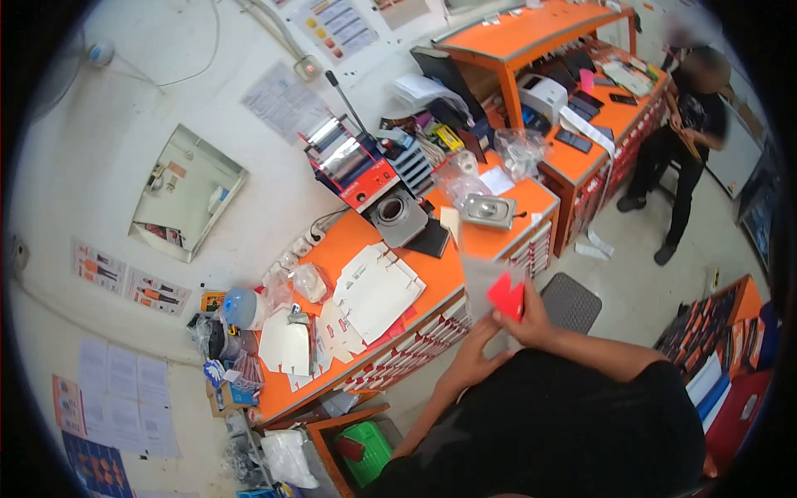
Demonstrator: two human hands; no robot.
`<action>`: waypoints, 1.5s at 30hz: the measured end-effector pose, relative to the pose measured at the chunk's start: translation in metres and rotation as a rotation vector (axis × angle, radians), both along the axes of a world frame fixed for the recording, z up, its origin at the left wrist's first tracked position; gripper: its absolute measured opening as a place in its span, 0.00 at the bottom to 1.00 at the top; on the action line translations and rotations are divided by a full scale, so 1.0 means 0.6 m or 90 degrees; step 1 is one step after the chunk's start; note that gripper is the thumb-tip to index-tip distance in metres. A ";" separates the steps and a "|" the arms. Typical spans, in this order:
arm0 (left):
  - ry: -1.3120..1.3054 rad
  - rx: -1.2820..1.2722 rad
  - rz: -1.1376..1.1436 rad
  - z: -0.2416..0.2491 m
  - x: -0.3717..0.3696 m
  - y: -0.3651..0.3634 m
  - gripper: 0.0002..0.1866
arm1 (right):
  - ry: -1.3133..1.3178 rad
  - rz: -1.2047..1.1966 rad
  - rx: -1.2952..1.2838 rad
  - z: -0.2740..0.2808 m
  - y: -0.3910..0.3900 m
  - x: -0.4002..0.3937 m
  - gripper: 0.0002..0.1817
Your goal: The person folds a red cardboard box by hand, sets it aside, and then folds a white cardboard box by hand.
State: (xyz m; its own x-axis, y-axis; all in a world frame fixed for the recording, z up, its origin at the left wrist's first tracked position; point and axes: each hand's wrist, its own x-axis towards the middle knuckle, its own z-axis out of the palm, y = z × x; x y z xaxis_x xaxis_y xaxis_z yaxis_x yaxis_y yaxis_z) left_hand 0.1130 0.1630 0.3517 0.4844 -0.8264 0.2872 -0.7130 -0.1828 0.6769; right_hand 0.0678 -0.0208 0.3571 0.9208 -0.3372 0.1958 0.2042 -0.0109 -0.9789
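My right hand [531, 322] is closed on a bright pink-red folded piece [506, 296], its fingers along the lower and right side of it. A translucent plastic bag [480, 282] stands up around and behind the piece. My left hand [478, 358] is closed at the bottom edge of the bag, close beside my right hand. Both hands are in front of my body, away from the orange counter [440, 290]. What lies between the fingers of my left hand is partly hidden.
On the counter stand a red press machine [365, 178], a metal container with a lid [488, 211] and flat white cardboard blanks [379, 290]. A grey stool [571, 303] is beyond my hands. A person [693, 124] sits at the far right. An open drawer [332, 452] holds a green basket.
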 end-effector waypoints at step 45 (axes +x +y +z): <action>1.052 -0.478 0.187 -0.020 0.061 0.106 0.18 | -0.144 0.139 -0.678 -0.022 0.132 0.083 0.26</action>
